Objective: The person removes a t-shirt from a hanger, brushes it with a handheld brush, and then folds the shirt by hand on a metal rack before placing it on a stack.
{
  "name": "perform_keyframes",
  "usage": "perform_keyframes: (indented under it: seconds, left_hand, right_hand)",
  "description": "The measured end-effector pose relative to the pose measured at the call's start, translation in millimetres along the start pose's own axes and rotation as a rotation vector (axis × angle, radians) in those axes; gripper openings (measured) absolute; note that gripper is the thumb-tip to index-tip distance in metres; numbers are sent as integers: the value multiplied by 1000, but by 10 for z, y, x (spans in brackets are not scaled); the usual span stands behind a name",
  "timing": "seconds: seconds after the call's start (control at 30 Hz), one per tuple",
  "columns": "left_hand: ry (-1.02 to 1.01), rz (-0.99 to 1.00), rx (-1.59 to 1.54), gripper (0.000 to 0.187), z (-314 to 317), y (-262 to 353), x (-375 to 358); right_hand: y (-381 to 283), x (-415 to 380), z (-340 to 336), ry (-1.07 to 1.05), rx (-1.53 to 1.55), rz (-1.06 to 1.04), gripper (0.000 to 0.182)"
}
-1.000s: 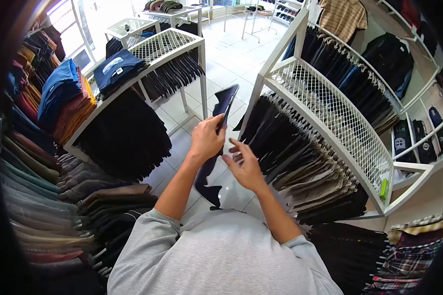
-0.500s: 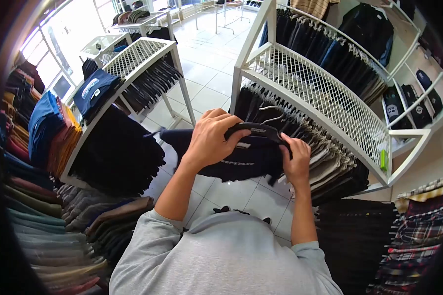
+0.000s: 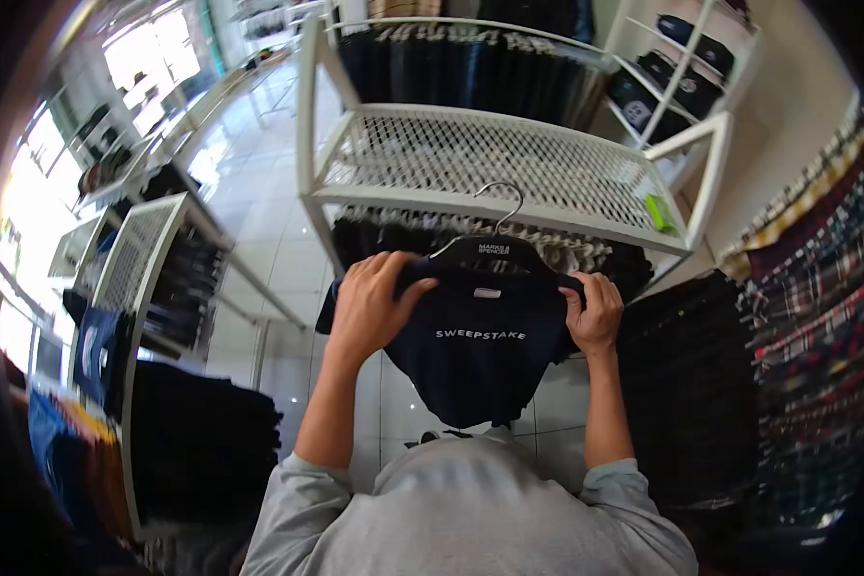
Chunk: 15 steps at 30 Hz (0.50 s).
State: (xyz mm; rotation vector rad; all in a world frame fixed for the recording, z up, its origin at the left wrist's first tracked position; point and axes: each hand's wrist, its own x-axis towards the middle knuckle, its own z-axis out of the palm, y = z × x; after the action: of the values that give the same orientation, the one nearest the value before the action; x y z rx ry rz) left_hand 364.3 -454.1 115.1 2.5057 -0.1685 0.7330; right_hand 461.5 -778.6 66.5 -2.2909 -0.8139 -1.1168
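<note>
A dark navy T-shirt [image 3: 470, 370] with white "SWEEPSTAKE" lettering hangs on a black hanger [image 3: 509, 252] marked "MARKS & SPENCER". The hanger's metal hook points up in front of the mesh shelf. My left hand [image 3: 370, 302] is closed on the shirt's left shoulder, thumb on the front and fingers over the top. My right hand [image 3: 593, 312] pinches the opposite shoulder near the hanger's end. Between my hands the shirt front hangs down, with a small pale label showing inside the neck. The hanger's arms are mostly covered by the fabric.
Just ahead stands a white mesh-topped rack [image 3: 490, 154] with garments hanging under it and a green object [image 3: 659, 213] on top. Plaid shirts [image 3: 816, 355] hang at the right. At the left is another rack with dark clothes [image 3: 202, 451] and a folded blue garment [image 3: 103, 355].
The view has turned to the right, toward the mesh rack. The shirt, earlier tilted and bunched, now hangs spread facing me, with its lettering readable. Both hands now grip its shoulders.
</note>
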Motion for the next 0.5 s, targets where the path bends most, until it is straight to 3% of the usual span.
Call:
perform_keyframes:
  seconds: [0.13,0.3,0.33,0.47,0.5]
  left_hand:
    - [-3,-12,34,31,113,-263,220]
    - [206,-14,95,41,220,-354,709]
    - [275,92,119,45,263,-431,865]
    - [282,124,149,49,189,-472,1615]
    - [235,72,140,42,111,-399,1852]
  right_hand:
    - [253,115,-210,17,-9,17,33]
    - [609,439,-297,-56,-85,47,40]
    - [680,560,-286,-65,-101,41,38]
    - [1018,1307,-251,-124,-45,41,29]
    - [1111,1540,-211,-152,-26,52,26]
